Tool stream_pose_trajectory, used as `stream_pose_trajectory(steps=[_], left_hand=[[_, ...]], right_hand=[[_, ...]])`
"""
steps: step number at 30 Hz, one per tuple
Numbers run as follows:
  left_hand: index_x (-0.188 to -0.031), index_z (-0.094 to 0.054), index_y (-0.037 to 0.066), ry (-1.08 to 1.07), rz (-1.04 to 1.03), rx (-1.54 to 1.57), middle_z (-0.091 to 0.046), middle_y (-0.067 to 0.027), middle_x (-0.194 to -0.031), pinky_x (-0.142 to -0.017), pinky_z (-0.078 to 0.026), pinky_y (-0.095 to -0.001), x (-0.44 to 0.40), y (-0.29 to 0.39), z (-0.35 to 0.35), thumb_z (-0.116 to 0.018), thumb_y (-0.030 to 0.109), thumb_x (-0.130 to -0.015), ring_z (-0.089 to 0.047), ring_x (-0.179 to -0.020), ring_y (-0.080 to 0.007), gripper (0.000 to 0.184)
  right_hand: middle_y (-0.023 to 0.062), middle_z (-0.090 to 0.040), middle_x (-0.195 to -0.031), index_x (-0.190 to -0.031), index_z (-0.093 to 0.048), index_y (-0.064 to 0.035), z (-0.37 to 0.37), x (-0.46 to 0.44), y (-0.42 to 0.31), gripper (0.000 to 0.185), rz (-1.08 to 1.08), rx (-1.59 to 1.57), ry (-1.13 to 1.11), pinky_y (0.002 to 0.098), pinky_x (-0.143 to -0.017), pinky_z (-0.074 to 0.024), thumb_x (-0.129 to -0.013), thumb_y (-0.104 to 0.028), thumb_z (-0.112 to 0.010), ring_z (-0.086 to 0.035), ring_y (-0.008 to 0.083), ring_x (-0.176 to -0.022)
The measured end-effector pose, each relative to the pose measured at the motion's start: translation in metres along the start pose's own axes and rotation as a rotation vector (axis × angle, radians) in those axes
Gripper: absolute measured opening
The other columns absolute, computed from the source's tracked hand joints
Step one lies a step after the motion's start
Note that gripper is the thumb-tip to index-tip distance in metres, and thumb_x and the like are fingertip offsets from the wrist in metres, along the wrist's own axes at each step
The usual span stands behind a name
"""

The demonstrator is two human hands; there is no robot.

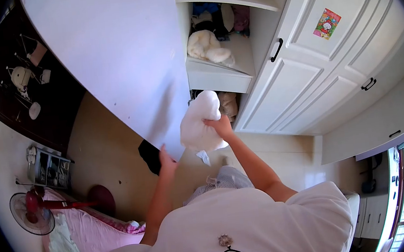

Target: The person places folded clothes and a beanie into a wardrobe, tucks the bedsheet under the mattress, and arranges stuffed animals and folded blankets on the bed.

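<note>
My right hand grips a white fluffy item, its thumb and fingers pressed into the right side. A small pale tag hangs below the item. My left hand is at the lower edge of the open wardrobe door, beside a black object; its fingers are partly blurred, and whether they hold the edge is unclear. Beyond the white item, the open wardrobe has a shelf bearing a cream fluffy item and dark clothes. Brownish items sit in the compartment below.
Closed white wardrobe doors with black handles stand at the right. At the lower left are a red fan and a bed with pink bedding. Bags hang at the upper left, above a small rack.
</note>
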State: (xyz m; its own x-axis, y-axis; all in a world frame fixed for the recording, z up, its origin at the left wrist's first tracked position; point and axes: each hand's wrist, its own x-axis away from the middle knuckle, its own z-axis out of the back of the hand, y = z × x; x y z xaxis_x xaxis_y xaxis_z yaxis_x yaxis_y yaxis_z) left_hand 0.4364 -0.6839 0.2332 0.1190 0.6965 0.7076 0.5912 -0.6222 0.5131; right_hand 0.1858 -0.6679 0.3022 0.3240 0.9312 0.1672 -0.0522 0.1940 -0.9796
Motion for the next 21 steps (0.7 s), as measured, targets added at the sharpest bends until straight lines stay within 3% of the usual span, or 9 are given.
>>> stream_pose_trajectory(steps=[2,4,6,8,10,13,17,20,21], left_hand=[[-0.139,-0.04,0.01,0.023,0.296,-0.309,-0.045,-0.009,-0.141,-0.103,-0.034,-0.0524,0.014,-0.003,-0.045,-0.047,0.06,-0.088,-0.044,-0.127,-0.0272,0.072],[-0.139,-0.042,0.014,-0.476,0.197,-0.158,-0.043,-0.0083,-0.143,-0.106,-0.033,-0.0501,-0.006,-0.002,-0.078,-0.045,0.061,-0.089,-0.041,-0.131,-0.0273,0.068],[-0.138,-0.042,0.013,-0.63,0.016,-0.082,-0.045,-0.008,-0.141,-0.106,-0.034,-0.0473,-0.017,0.013,-0.14,-0.043,0.06,-0.091,-0.042,-0.129,-0.026,0.066],[-0.136,-0.044,0.011,-0.837,0.003,-0.051,-0.049,-0.0078,-0.137,-0.105,-0.037,-0.0438,-0.053,0.038,-0.19,-0.046,0.056,-0.092,-0.047,-0.125,-0.0247,0.063],[-0.131,-0.048,0.006,-0.761,-0.005,-0.096,-0.057,-0.0092,-0.128,-0.101,-0.042,-0.0416,-0.063,0.062,-0.244,-0.057,0.043,-0.09,-0.055,-0.116,-0.0236,0.056],[-0.113,-0.06,0.003,-0.781,-0.178,-0.369,-0.064,-0.0109,-0.112,-0.091,-0.048,-0.0387,-0.115,0.078,-0.318,-0.061,0.024,-0.087,-0.062,-0.103,-0.0225,0.034],[-0.113,-0.06,0.002,-0.743,-0.28,-0.379,-0.064,-0.0107,-0.11,-0.089,-0.05,-0.0373,-0.191,0.094,-0.411,-0.057,0.023,-0.09,-0.061,-0.103,-0.0222,0.031],[-0.115,-0.058,0.002,-0.699,-0.41,-0.409,-0.063,-0.0106,-0.11,-0.087,-0.05,-0.0367,-0.239,0.099,-0.474,-0.053,0.022,-0.093,-0.062,-0.102,-0.0223,0.031],[-0.116,-0.058,0.002,-0.683,-0.422,-0.434,-0.063,-0.0104,-0.11,-0.086,-0.051,-0.0366,-0.253,0.099,-0.488,-0.052,0.022,-0.094,-0.062,-0.102,-0.0224,0.03]], right_hand=[[0.0134,-0.069,-0.096,-0.104,-0.065,0.005,0.006,-0.014,-0.01,0.041,-0.056,-0.275,-0.026,0.0367,-0.078,-0.0525,-0.071,-0.015,-0.078,-0.066,0.0227,-0.086],[0.0138,-0.067,-0.103,-0.111,-0.061,0.0052,0.012,-0.031,-0.027,0.044,-0.101,-0.403,-0.009,0.0366,-0.081,-0.0523,-0.072,-0.008,-0.077,-0.065,0.0241,-0.09],[0.0134,-0.067,-0.104,-0.111,-0.061,0.005,0.024,-0.05,-0.044,0.043,-0.075,-0.507,0.032,0.0366,-0.08,-0.0525,-0.073,-0.008,-0.077,-0.065,0.0237,-0.09],[0.0131,-0.067,-0.103,-0.112,-0.06,0.0054,0.04,-0.083,-0.052,0.044,-0.046,-0.592,0.059,0.0361,-0.079,-0.0525,-0.074,-0.009,-0.076,-0.065,0.0234,-0.089],[0.0134,-0.067,-0.103,-0.113,-0.059,0.0059,0.061,-0.111,-0.076,0.043,-0.001,-0.549,0.098,0.0358,-0.078,-0.0528,-0.076,-0.01,-0.075,-0.066,0.0233,-0.089],[0.0135,-0.066,-0.102,-0.113,-0.059,0.0064,0.093,-0.18,-0.098,0.043,0.141,-0.464,0.164,0.0356,-0.077,-0.0529,-0.079,-0.015,-0.074,-0.066,0.0232,-0.088],[0.0122,-0.066,-0.104,-0.113,-0.059,0.0033,0.132,-0.28,-0.124,0.043,0.191,-0.608,0.112,0.0357,-0.079,-0.0525,-0.08,-0.019,-0.074,-0.065,0.0229,-0.09],[0.0138,-0.064,-0.108,-0.117,-0.055,0.0051,0.153,-0.385,-0.108,0.051,0.334,-0.554,0.363,0.0356,-0.081,-0.0501,-0.077,-0.019,-0.075,-0.062,0.0234,-0.094],[0.0146,-0.06,-0.115,-0.124,-0.049,0.0052,0.161,-0.387,-0.124,0.063,0.253,-0.402,0.463,0.0356,-0.082,-0.049,-0.075,-0.023,-0.076,-0.06,0.0248,-0.099]])
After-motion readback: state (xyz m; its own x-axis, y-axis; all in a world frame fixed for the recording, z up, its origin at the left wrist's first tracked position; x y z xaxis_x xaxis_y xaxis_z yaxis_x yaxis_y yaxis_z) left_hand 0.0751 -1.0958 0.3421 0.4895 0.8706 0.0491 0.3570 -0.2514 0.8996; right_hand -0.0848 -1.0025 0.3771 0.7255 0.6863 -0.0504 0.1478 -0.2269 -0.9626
